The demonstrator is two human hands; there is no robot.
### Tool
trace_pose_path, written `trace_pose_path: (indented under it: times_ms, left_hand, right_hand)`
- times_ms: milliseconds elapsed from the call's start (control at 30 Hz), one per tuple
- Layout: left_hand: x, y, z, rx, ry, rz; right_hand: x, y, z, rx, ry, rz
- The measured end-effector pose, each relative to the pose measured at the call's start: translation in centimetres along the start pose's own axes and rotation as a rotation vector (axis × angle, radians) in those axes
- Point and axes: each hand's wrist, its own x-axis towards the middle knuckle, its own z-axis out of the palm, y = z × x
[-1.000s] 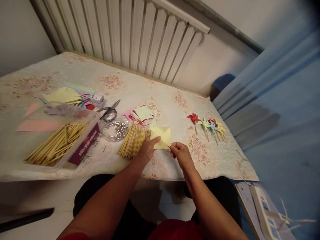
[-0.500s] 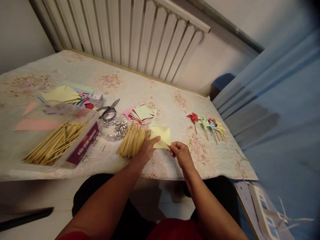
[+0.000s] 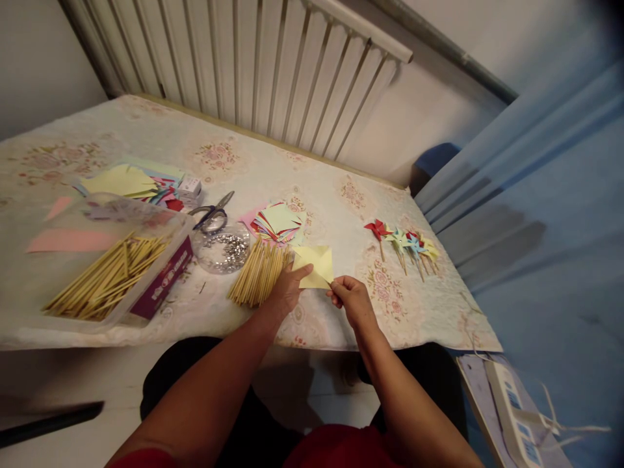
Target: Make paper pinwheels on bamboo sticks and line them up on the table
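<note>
Yellow paper square [image 3: 316, 266] lies near the front edge of the table [image 3: 146, 133], just right of a loose pile of sticks [image 3: 257, 273]. Left hand [image 3: 287, 289] presses its near-left corner with extended fingers, not gripping. Right hand [image 3: 350, 300] pinches the paper's near-right corner between thumb and fingertips. Finished pinwheels [image 3: 404, 246] lie farther right.

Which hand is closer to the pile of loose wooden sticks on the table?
Left. The left hand lies right against the pile of loose sticks while pressing the yellow paper. The right hand pinches the paper's near corner, farther off beyond it.
</note>
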Motion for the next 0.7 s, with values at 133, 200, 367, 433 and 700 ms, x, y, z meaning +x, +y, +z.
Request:
trace_pose_path:
  times_ms: [133, 200, 367, 433, 700]
  left_hand:
    - [-0.1, 0.2, 0.1, 0.013, 0.02, -0.014]
    - [0.0, 0.1, 0.0, 0.005, 0.033, -0.017]
    - [0.1, -0.1, 0.0, -0.014, 0.049, -0.007]
    - [0.0, -0.1, 0.0, -0.007, 0.053, -0.019]
    - [0.1, -0.3, -0.3, 0.021, 0.028, -0.026]
  right_hand:
    - [0.0, -0.1, 0.0, 0.007, 0.006, 0.001]
    - [-0.1, -0.2, -0.1, -0.03, 0.01, -0.009]
    - [0.0, 0.3, -0.3, -0.147, -0.002, -0.077]
    - [0.2, 0.7, -0.3, -0.174, 0.005, -0.09]
    - [0.1, 0.7, -0.3, -0.14, 0.027, -0.078]
